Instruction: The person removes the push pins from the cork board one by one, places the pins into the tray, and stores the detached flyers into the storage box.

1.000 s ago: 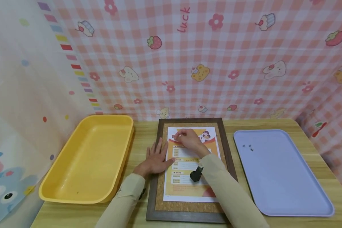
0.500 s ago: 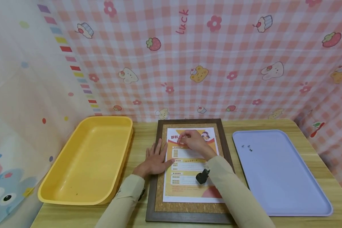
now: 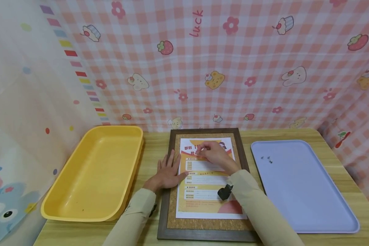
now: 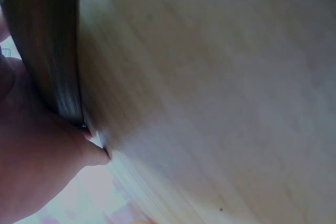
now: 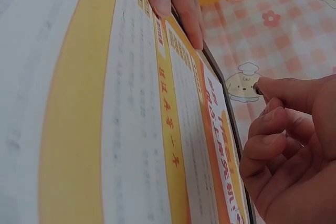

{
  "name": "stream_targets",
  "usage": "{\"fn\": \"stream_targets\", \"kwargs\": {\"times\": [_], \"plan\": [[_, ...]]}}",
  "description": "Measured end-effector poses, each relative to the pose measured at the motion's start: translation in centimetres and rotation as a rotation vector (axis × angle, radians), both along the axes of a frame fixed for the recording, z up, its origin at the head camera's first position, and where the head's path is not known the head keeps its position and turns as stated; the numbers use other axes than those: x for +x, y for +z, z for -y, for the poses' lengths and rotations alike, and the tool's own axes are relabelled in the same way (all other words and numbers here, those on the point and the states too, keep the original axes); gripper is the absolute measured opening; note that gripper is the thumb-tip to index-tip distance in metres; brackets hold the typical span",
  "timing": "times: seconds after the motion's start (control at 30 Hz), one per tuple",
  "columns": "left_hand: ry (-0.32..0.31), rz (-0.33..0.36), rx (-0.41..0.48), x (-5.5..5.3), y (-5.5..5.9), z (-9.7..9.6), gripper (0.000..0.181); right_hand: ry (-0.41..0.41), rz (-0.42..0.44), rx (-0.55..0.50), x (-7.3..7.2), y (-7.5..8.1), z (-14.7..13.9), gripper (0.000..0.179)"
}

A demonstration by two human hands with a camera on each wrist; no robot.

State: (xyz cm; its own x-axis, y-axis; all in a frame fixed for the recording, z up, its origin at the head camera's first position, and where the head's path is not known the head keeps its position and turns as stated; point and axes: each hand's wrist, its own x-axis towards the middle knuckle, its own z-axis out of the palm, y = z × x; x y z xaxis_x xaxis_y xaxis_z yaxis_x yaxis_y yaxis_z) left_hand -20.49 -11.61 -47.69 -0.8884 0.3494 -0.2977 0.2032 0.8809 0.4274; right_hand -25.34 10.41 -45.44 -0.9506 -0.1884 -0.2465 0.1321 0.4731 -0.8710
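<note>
- Brown wooden frame (image 3: 163, 218) around grainy tan cork panel (image 3: 203, 223); flat orange-and-white printed paper sheet (image 3: 200, 201) on the cork.
- Left hand (image 3: 167, 173) at 9 o'clock, fingers spread, thumb on the sheet's edge.
- Right hand (image 3: 215, 153) near 12 o'clock, thumb and forefinger pinching a tiny dark metallic-looking piece (image 5: 257, 88) over the sheet.
- Judged step: positioning that piece; next move seemed to call for fine aim, steady frame.
- Lilac round-cornered tray (image 3: 307, 191), 3 o'clock.
</note>
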Motion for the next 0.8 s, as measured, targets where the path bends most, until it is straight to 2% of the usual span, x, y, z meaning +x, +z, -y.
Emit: {"fn": "stream_targets", "kwargs": {"times": [0.53, 0.8], "plan": [[-0.01, -0.01, -0.009, 0.0, -0.4, 0.1, 0.082, 0.001, -0.095, 0.005, 1.0, 1.0, -2.3, 0.005], [-0.013, -0.01, 0.013, -0.3, -1.1, 0.4, 0.083, 0.003, -0.089, 0.019, 1.3, 1.2, -3.7, 0.008]]}}
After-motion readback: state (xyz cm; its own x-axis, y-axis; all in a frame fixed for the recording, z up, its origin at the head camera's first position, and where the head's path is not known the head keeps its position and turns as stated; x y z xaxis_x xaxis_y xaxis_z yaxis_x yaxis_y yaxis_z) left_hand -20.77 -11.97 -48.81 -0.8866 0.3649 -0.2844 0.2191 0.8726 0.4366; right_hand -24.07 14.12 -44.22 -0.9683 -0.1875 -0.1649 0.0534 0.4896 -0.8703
